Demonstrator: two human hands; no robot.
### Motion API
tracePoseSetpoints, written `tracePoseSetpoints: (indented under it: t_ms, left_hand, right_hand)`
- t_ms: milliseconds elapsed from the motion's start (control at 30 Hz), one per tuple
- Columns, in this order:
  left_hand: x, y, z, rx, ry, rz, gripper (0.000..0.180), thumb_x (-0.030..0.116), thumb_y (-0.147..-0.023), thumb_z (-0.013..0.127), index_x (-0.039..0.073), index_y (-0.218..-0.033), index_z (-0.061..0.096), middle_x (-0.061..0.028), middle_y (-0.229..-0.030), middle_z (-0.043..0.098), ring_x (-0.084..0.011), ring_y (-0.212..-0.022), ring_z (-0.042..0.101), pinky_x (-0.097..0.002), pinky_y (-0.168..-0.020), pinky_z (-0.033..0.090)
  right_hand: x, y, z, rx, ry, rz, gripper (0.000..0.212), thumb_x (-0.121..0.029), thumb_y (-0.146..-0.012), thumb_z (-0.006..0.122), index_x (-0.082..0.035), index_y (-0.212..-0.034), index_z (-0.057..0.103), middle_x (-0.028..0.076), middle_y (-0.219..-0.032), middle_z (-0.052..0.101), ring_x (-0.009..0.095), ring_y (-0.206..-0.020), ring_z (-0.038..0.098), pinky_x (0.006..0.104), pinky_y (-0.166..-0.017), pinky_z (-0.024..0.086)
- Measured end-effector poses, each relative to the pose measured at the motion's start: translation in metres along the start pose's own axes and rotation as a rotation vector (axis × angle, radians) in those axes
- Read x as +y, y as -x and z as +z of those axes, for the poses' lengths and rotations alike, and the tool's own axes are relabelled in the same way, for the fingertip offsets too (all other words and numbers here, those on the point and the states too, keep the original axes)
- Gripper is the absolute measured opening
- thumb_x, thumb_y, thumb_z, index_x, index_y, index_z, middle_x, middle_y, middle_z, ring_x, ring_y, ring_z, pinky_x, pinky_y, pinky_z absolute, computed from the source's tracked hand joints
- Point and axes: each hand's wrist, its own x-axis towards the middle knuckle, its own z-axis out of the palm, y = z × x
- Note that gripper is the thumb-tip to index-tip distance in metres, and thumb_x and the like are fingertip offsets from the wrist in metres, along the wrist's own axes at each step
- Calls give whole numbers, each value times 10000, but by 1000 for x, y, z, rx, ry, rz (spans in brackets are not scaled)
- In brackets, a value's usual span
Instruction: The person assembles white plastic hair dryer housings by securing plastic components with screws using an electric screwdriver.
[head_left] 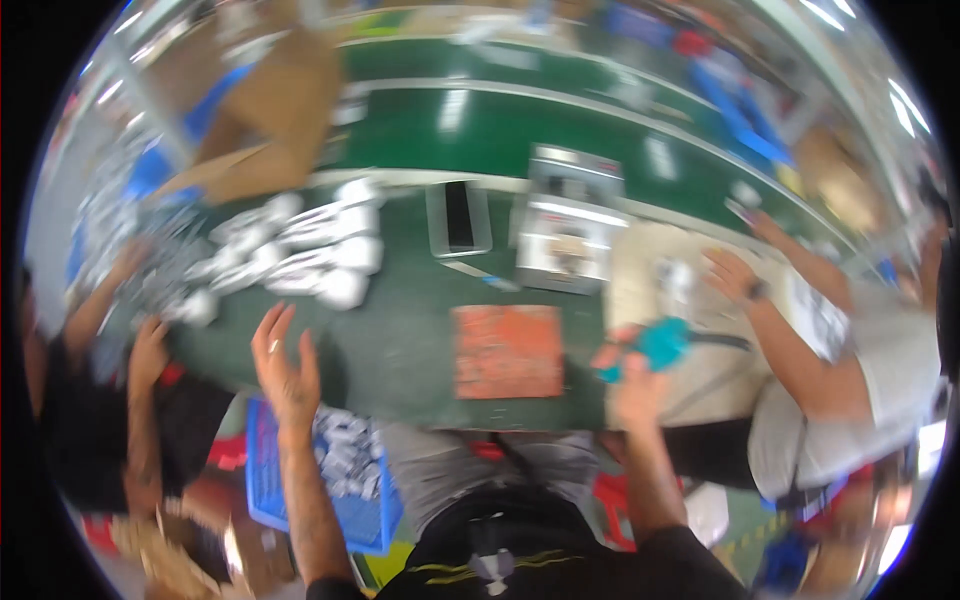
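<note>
The picture is motion-blurred. My left hand (284, 362) hovers over the front edge of the green table (400, 340), fingers spread and nothing in it. My right hand (635, 370) is closed around a teal tool (660, 345) at the table's right part. An orange square mat (508, 351) lies between my hands. A heap of white wrapped parts (300, 255) lies beyond my left hand.
A grey tray (458, 218) and a metal box-shaped device (570, 228) stand behind the mat. A blue crate (345, 480) of small parts sits low by my left leg. One person works at my right (830, 350), another at my left (110, 400). A cardboard box (270, 110) stands at the back left.
</note>
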Motion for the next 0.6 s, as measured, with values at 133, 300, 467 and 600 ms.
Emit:
tracePoseSetpoints:
  t_ms: [133,300,467,600]
  left_hand:
    - [95,4,20,-187,327,168,316,23,-905,699,-8,-1217,658,-206,-1220,647,-381,-1130,641,-446,-1000,505]
    - [243,-2,110,-510,737,271,293,118,-882,780,9,-1131,671,-157,-990,701,-294,-893,700,-379,-816,559]
    - [338,6,223,-683,623,276,445,439,-911,733,30,-1075,674,-130,-935,717,-314,-836,704,-419,-778,570]
    - [381,10,268,-895,283,262,632,610,-896,662,27,-1140,667,-148,-1058,722,-341,-906,706,-447,-814,566]
  right_hand:
    - [-18,-2,25,-96,-56,7,240,-172,-1005,633,7,-1161,667,41,-864,715,103,-799,641,290,-718,513]
    - [-29,26,-13,-89,-78,46,351,-281,-1013,645,21,-1189,609,50,-905,662,125,-797,615,308,-742,501]
    - [-28,59,-31,-71,-107,62,503,-415,-1014,652,37,-1217,562,71,-898,633,171,-835,639,340,-773,510]
    - [-38,74,-34,-47,-153,38,341,-278,-990,684,31,-1126,637,46,-835,654,131,-788,584,330,-812,506]
